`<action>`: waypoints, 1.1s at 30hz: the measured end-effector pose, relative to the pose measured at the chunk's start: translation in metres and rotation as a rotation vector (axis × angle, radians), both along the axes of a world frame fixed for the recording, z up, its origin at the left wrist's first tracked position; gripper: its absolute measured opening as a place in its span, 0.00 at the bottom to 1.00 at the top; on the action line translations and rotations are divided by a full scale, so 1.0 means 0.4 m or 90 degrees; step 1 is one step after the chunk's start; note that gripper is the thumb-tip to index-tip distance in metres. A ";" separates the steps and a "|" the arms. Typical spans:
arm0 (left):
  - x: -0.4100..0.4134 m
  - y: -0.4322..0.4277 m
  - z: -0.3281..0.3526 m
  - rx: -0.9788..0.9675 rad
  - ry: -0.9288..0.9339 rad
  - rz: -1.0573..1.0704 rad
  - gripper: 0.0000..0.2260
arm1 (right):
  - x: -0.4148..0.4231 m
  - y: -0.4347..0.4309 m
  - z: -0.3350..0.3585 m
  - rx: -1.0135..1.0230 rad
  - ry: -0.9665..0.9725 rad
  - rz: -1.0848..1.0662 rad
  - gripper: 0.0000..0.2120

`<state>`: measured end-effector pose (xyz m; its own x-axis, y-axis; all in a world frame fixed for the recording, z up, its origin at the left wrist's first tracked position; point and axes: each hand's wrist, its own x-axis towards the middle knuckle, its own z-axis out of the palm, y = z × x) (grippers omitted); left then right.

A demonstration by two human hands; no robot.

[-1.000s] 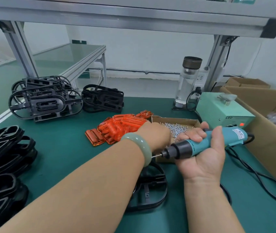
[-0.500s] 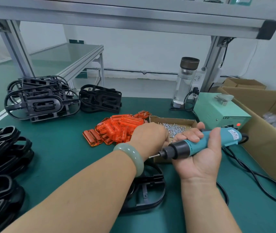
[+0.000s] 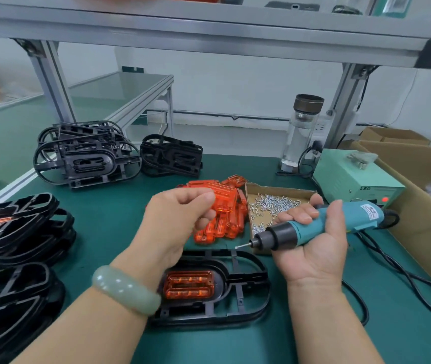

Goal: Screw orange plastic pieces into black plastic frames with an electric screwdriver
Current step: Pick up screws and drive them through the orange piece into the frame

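A black frame (image 3: 246,292) lies flat on the green mat in front of me, with an orange piece (image 3: 189,285) seated in its oval opening. My left hand (image 3: 180,219) hovers above the frame's left end, thumb pinched against the forefinger as on a small screw that the fingers hide. My right hand (image 3: 311,248) grips the teal electric screwdriver (image 3: 327,224), whose bit points left, just above the frame's far rim. Behind the hands sit a pile of loose orange pieces (image 3: 225,206) and a cardboard tray of screws (image 3: 275,203).
Stacks of black frames stand at the left edge (image 3: 20,227) and at the back (image 3: 85,156). A green power unit (image 3: 353,177), a glass bottle (image 3: 301,132) and a large cardboard box (image 3: 419,206) fill the right. The screwdriver's cable (image 3: 406,279) loops across the mat.
My left hand has come away from the screw tray, drawing back left and up with fingers pinched. The frame with its orange piece, hidden under my arm before, is now in plain view.
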<state>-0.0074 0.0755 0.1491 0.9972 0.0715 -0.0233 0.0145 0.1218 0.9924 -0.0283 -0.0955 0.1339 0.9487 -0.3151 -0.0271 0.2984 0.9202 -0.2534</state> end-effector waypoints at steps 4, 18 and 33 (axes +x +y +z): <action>-0.082 0.060 -0.013 -0.151 0.054 -0.022 0.06 | -0.003 0.014 0.000 0.001 0.013 -0.004 0.09; -0.167 0.031 -0.052 -0.210 0.110 -0.105 0.07 | -0.022 0.052 0.007 -0.042 0.042 -0.010 0.10; -0.168 0.030 -0.049 -0.345 0.221 -0.190 0.06 | -0.026 0.060 0.009 -0.070 0.040 -0.020 0.09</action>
